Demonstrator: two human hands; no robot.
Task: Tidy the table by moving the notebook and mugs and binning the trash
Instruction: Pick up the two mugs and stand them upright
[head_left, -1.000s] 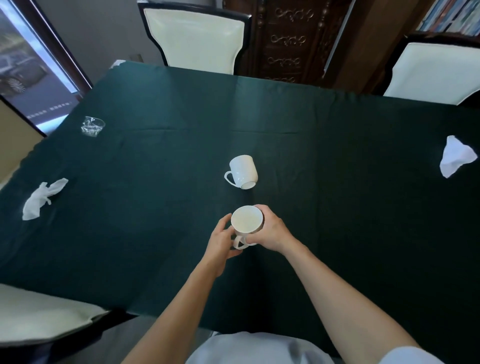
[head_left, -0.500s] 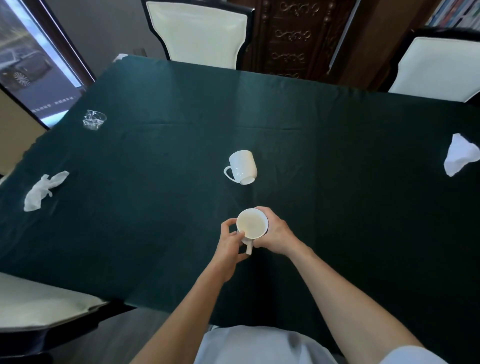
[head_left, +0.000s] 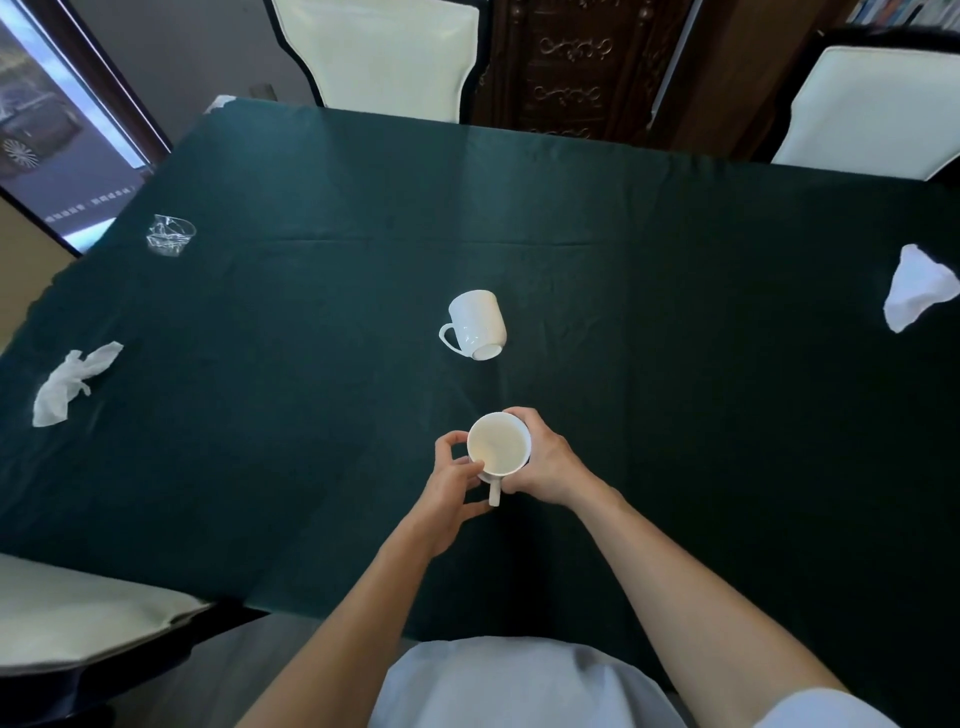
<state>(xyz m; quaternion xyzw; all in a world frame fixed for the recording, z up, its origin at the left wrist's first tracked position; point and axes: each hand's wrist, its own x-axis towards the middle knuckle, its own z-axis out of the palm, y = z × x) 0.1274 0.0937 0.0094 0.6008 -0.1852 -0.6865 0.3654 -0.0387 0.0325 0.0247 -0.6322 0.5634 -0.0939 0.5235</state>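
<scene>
Two white ceramic mugs are what you are dealing with, and one of them, the upright white mug (head_left: 498, 444), is the landmark here, near the front middle of the desk (head_left: 675, 415) with its dark green cloth. Far to its left lies a twisted white tissue (head_left: 72, 382), and beyond that, left and further back, a crumpled clear plastic wrapper (head_left: 169, 236). Your left hand (head_left: 452, 488) is just left of the upright mug, fingers (head_left: 451, 440) curled against its wall. The mug looks empty, its handle pointing back toward you. Just behind it, apart from it, the second white mug (head_left: 475, 325) lies tipped on its side with its base toward you; its inside is hidden. Your right hand (head_left: 540, 462) is clamped around the upright mug's right side. Far to the right sits a folded white napkin (head_left: 917, 293). No notebook shows.

Glazed ceramic is slippery, so a loose grip on the wall could let the mug slide. Brushing the tipped mug might roll it across the cloth.
</scene>
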